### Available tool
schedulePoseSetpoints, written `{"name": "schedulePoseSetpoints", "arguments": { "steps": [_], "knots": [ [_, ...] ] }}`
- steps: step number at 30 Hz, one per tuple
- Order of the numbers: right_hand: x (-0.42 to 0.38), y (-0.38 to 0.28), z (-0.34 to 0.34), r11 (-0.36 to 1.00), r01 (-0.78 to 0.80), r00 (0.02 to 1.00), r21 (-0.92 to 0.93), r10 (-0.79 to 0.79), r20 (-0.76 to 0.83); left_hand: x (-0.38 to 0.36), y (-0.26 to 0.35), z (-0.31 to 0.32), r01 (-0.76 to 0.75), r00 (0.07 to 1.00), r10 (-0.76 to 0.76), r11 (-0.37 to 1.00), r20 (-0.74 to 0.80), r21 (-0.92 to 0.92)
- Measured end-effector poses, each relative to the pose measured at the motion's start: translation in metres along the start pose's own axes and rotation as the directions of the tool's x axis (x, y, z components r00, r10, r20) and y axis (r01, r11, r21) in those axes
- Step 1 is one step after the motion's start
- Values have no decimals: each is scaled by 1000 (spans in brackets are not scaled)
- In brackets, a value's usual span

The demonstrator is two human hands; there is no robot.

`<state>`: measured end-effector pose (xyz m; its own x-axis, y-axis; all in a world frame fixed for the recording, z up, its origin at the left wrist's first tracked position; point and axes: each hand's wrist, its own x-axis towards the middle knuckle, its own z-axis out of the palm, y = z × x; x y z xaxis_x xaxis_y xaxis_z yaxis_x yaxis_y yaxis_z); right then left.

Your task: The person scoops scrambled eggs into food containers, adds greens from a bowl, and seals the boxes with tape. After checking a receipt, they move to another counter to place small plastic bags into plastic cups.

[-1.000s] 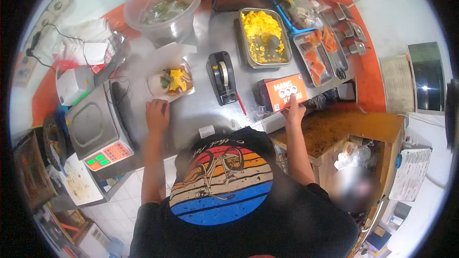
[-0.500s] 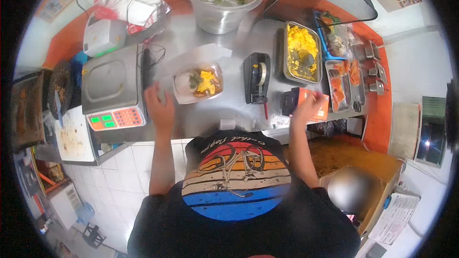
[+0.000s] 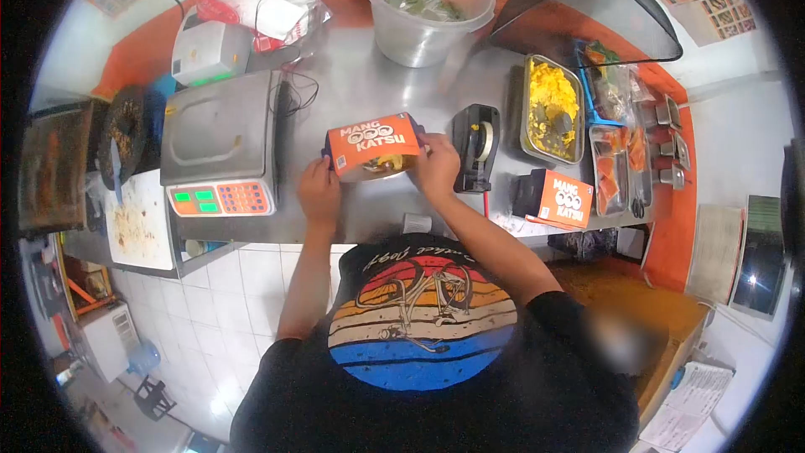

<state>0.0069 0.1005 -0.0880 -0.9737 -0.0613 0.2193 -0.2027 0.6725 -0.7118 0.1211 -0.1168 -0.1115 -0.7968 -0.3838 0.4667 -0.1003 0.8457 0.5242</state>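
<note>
An orange lid printed "Mang Katsu" [image 3: 373,143] sits over the food container [image 3: 381,169] on the steel counter [image 3: 369,75]. Only a sliver of the food shows under its near edge. My left hand [image 3: 319,189] grips the lid's left end. My right hand [image 3: 436,164] grips its right end, next to the black tape dispenser [image 3: 475,147]. A stack of the same orange lids [image 3: 560,198] stands at the counter's near right edge.
A weighing scale [image 3: 220,147] stands left of the container, a small printer [image 3: 210,50] behind it. A clear tub of greens [image 3: 426,4] is at the back. Metal trays hold yellow egg [image 3: 553,109] and orange pieces [image 3: 616,169] to the right. A dirty cutting board [image 3: 138,222] lies far left.
My right hand took an orange lid from the stack on the right and brought it over the food container. My left hand came from beside the scale to the lid's left end.
</note>
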Motion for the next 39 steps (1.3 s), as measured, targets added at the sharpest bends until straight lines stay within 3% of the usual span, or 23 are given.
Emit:
{"name": "schedulePoseSetpoints", "arguments": {
  "steps": [3, 6, 8, 12, 15, 17, 20, 23, 24, 27, 29, 32, 36, 39],
  "knots": [
    [-6, 13, 14, 999, 39, 999, -5, -39, 37, -13, 10, 22, 246, 965, -258, 955, -52, -163],
    [7, 25, 19, 989, -34, 983, 140, 8, 185, -6, 27, 35, 336, 909, -404, 855, -101, -396],
    [12, 21, 13, 946, -121, 959, 302, 33, 280, -4, 29, 31, 496, 851, -523, 763, 54, -414],
    [29, -5, -20, 971, -207, 876, 120, 130, 464, 24, 48, -14, 687, 725, -639, 695, 255, -213],
    [29, -2, -21, 983, -154, 878, 102, 89, 470, 31, 57, -26, 665, 734, -608, 735, 304, -134],
    [16, 20, -5, 988, -70, 910, 135, 8, 415, 20, 49, -16, 612, 787, -557, 759, 267, -222],
    [4, 34, 0, 984, -108, 905, 145, 37, 425, 1, 32, 0, 499, 866, -451, 799, 214, -336],
    [-7, 22, 1, 904, -185, 945, 384, 57, 321, 4, 38, -12, 449, 893, -389, 811, 226, -375],
    [-8, 18, -3, 923, -129, 939, 362, -3, 343, 6, 42, -16, 444, 894, -376, 811, 242, -380],
    [-17, 18, -15, 956, 46, 887, 290, -173, 429, -10, -4, -7, 77, 939, -12, 982, 344, -175],
    [-22, 29, -19, 956, 173, 821, 238, -274, 501, -11, -5, -18, 67, 921, 32, 969, 389, -238],
    [-23, 25, -30, 957, 84, 776, 277, -238, 585, -2, 4, -34, 83, 894, 59, 952, 443, -294],
    [-21, 35, -22, 950, 68, 806, 305, -232, 544, -6, 1, -28, 154, 876, -4, 950, 482, -272],
    [-23, 37, -18, 953, 38, 835, 300, -195, 514, -9, 1, -22, 186, 902, -39, 934, 429, -306]
  ]
}}
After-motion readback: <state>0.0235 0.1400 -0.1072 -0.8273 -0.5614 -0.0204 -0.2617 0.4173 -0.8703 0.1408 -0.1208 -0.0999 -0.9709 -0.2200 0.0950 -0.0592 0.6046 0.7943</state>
